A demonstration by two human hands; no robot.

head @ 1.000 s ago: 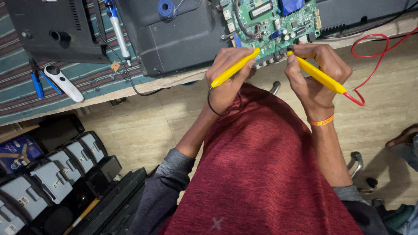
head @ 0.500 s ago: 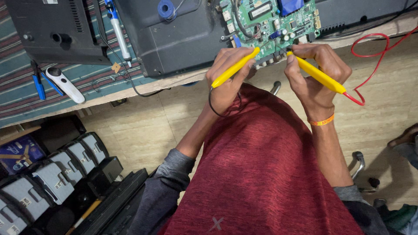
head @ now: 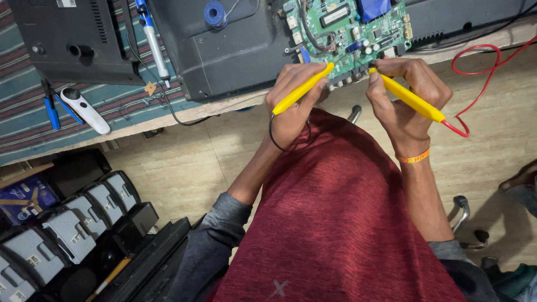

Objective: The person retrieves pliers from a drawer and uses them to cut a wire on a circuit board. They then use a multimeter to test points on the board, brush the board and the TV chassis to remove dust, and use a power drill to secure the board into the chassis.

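Both hands work at the near edge of the desk (head: 168,120), each grasping a yellow test probe. The left hand (head: 293,103) is clenched around the left probe (head: 302,89), whose tip points toward two o'clock at the green circuit board (head: 349,33); a black lead (head: 272,134) loops down from its rear end past the wrist. The right hand (head: 405,100) pinches the right probe (head: 407,99), tip aimed toward ten o'clock at the same board edge, with a red lead (head: 475,95) curling off toward three o'clock. An orange wristband (head: 415,159) sits on the right wrist. The board lies at twelve o'clock, set in the open back of a dark panel (head: 235,50). At ten o'clock on the desk rest a blue-handled soldering iron (head: 151,36), a spool of blue wire (head: 214,12) and a white handheld tool (head: 85,110). At eight o'clock, on the floor, stand grey boxes (head: 67,223).
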